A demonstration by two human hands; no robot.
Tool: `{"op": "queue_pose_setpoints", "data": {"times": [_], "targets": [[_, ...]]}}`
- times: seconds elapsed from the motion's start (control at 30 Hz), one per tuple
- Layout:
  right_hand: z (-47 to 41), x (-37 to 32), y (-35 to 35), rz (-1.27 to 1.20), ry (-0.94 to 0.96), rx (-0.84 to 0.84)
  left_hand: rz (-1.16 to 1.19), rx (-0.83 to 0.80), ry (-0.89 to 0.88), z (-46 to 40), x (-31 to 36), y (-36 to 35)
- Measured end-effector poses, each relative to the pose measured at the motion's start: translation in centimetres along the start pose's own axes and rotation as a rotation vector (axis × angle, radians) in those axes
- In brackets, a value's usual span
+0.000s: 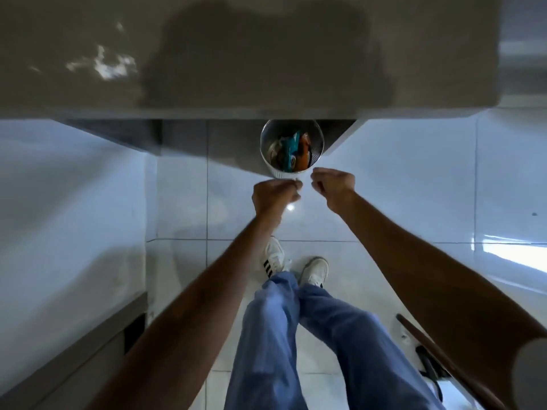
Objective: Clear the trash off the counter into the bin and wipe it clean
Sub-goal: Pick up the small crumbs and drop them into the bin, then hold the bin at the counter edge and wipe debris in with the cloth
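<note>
A round white bin (275,172) stands on the tiled floor under the counter's front edge. It holds trash, including a teal and an orange wrapper (293,152). The grey counter (236,54) fills the top of the view, and its surface looks bare from here. My left hand (275,194) hovers just in front of the bin's near rim with its fingers curled in. A small pale bit shows at its fingertips, and I cannot tell what it is. My right hand (333,182) is beside the rim on the right, fingers pinched together, with nothing clearly in them.
Glossy white floor tiles (414,187) spread around the bin. My legs in blue jeans and my white shoes (313,269) stand behind the hands. A dark cabinet front (74,344) lies at the lower left and a wooden chair back (444,359) at the lower right.
</note>
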State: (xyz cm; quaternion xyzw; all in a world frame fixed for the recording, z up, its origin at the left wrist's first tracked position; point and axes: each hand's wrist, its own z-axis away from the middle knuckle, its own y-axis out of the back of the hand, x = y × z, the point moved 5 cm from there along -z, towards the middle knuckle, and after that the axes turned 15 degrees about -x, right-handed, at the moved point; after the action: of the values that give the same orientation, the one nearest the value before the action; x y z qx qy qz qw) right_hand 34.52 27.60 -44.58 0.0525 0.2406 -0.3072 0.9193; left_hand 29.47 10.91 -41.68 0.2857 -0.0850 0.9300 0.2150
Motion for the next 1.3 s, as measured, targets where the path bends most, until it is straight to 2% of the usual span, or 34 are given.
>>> {"op": "queue_pose_setpoints", "data": {"times": [0.1, 0.23, 0.3, 0.37, 0.43, 0.47, 0.5, 0.57, 0.63, 0.7, 0.77, 0.87, 0.93, 1.07, 1.17, 1.3], "targets": [[-7.2, -0.3, -0.6, -0.101, -0.019, 0.003, 0.109, 0.119, 0.058, -10.7, -0.7, 0.7], [-11.6, -0.9, -2.2, -0.222, -0.003, -0.121, 0.139, 0.008, 0.113, -17.8, 0.0, 1.0], [-10.6, -1.4, -2.2, -0.216, 0.007, -0.136, 0.133, -0.029, 0.118, -17.2, 0.8, 1.4], [-8.1, -1.4, -1.9, -0.212, -0.019, -0.075, 0.128, -0.039, 0.122, -14.0, 1.6, 2.1], [-3.6, -2.2, -1.7, -0.099, -0.013, -0.028, -0.056, -0.011, 0.064, -8.7, 3.0, 2.6], [-0.7, -2.9, -1.7, 0.066, 0.028, -0.002, -0.23, 0.007, -0.013, -5.3, 4.1, 2.5], [2.8, -3.8, -1.8, 0.282, 0.105, 0.02, -0.411, 0.012, -0.127, -1.5, 5.1, 2.1], [10.0, -5.6, -2.6, 0.691, 0.384, 0.015, -0.704, 0.003, -0.394, 6.4, 6.9, 0.8], [17.6, -7.3, -3.2, 0.924, 0.679, -0.008, -0.882, 0.046, -0.608, 14.1, 9.0, -0.2], [23.9, -9.5, -3.3, 1.04, 0.99, 0.019, -0.975, 0.117, -0.765, 19.6, 11.5, -1.0], [28.1, -12.8, -2.2, 1.031, 1.248, 0.119, -1.076, 0.194, -0.915, 22.9, 15.2, -1.7], [29.7, -19.8, 0.6, 0.984, 1.396, 0.312, -1.196, 0.261, -1.065, 23.5, 22.9, -3.2], [28.4, -25.9, 2.3, 1.023, 1.327, 0.428, -1.291, 0.344, -1.027, 22.1, 28.6, -4.5], [20.9, -38.2, 5.8, 1.014, 0.953, 0.551, -1.416, 0.4, -0.869, 17.3, 37.2, -8.2], [13.8, -45.5, 7.4, 1.041, 0.746, 0.541, -1.439, 0.426, -0.838, 13.3, 39.8, -10.2], [6.2, -48.7, 7.9, 1.196, 0.534, 0.433, -1.374, 0.473, -0.764, 10.2, 39.2, -10.8]]}}
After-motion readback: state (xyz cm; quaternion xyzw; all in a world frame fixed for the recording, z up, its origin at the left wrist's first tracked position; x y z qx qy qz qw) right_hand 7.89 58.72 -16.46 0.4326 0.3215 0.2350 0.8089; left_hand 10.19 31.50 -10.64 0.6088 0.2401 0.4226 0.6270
